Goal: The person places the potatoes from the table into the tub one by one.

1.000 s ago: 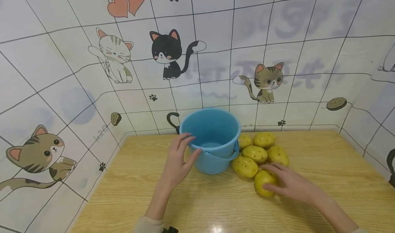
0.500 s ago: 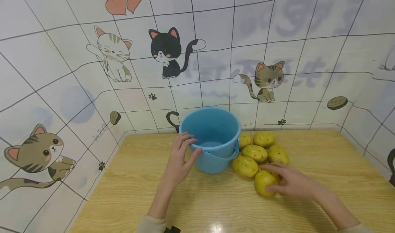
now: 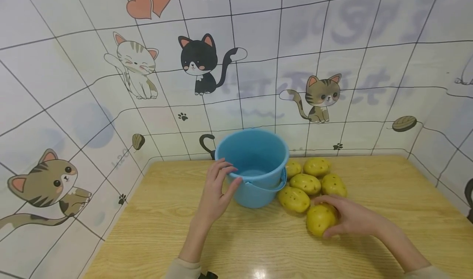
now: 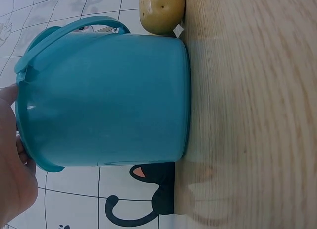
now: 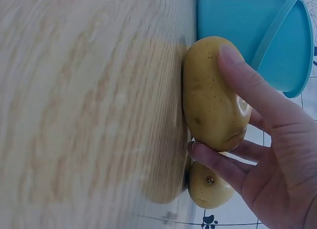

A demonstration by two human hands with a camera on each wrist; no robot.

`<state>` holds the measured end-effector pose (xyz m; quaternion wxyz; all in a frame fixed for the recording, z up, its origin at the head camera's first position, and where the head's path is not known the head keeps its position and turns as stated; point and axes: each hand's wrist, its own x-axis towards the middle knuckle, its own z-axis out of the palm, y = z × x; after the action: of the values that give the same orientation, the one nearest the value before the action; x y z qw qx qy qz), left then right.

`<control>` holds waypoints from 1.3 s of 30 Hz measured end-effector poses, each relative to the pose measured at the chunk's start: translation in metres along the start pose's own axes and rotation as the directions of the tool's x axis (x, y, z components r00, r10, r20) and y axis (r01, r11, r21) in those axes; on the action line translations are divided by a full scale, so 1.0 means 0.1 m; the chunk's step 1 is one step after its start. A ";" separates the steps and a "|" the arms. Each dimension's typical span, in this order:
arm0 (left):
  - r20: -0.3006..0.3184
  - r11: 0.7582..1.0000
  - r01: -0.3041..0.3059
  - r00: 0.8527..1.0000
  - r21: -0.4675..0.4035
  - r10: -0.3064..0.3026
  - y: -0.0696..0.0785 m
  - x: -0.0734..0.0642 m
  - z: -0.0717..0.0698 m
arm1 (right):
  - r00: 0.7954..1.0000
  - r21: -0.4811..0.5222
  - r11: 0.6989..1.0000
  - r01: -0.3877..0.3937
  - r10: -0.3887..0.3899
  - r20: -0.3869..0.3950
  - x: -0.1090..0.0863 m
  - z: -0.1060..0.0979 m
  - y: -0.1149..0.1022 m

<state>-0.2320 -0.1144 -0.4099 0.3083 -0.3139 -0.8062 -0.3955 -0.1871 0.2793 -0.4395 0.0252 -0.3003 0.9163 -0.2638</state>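
Observation:
A blue bucket [image 3: 255, 195] stands upright on the wooden table, its handle folded down at the side. My left hand [image 3: 214, 195] holds its near left rim, fingertips over the edge and thumb along the front; in the left wrist view, the thumb [image 4: 9, 93] lies at the rim. To the right of the bucket, my right hand [image 3: 351, 215] grips the nearest yellow potato [image 3: 319, 220]. The right wrist view has the thumb lying over this potato [image 5: 210, 100] and the other fingers around its opposite side, low at the tabletop.
Several other potatoes [image 3: 304, 184] lie grouped between the bucket and the right hand. The table [image 3: 258, 246] meets a tiled wall [image 3: 255, 78] with cartoon cats close behind the bucket. More wall rises at the left and right.
The right hand's hold has shifted on the nearest potato, which has turned and moved slightly to the right. The left hand and bucket look the same.

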 end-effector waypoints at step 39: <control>-0.069 0.986 0.022 0.997 -0.165 -0.034 -0.08 0.02 0.08 | 0.914 0.010 0.998 -0.054 0.054 -0.403 0.23 -0.33 -0.18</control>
<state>-0.2409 -0.1115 -0.4156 0.3044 -0.3124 -0.7637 -0.4760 -0.2035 0.2694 -0.3997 -0.1568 -0.2141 0.9100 -0.3187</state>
